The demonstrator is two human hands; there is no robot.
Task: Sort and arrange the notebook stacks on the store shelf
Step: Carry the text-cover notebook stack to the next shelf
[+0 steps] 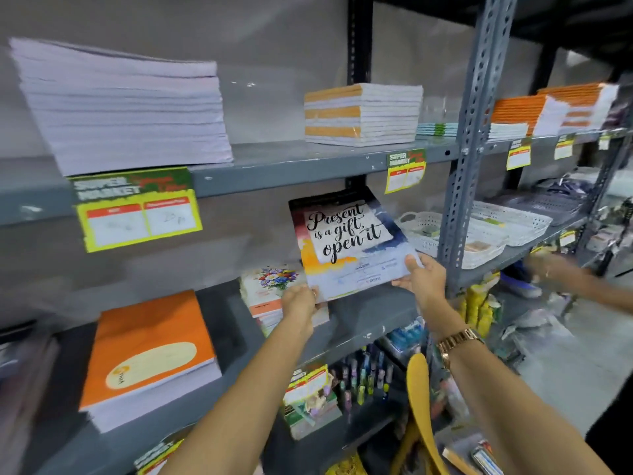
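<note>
Both hands hold a notebook [347, 240] with the cover text "Present is a gift, open it", tilted up above the middle shelf [376, 317]. My left hand [299, 305] grips its lower left corner and my right hand [423, 277] its lower right corner. Just behind my left hand sits a short stack of flower-cover notebooks [265, 293]. An orange-cover stack [150, 358] lies at the left of the same shelf. On the upper shelf stand a tall white stack [120, 104] and a smaller orange-and-white stack [363, 113].
A slotted steel upright [474, 132] stands just right of my right hand. White plastic baskets [479, 231] fill the shelf beyond it. Another person's hand [561, 272] reaches in at the right. Pens [363, 378] sit on the shelf below. Yellow price tags hang from shelf edges.
</note>
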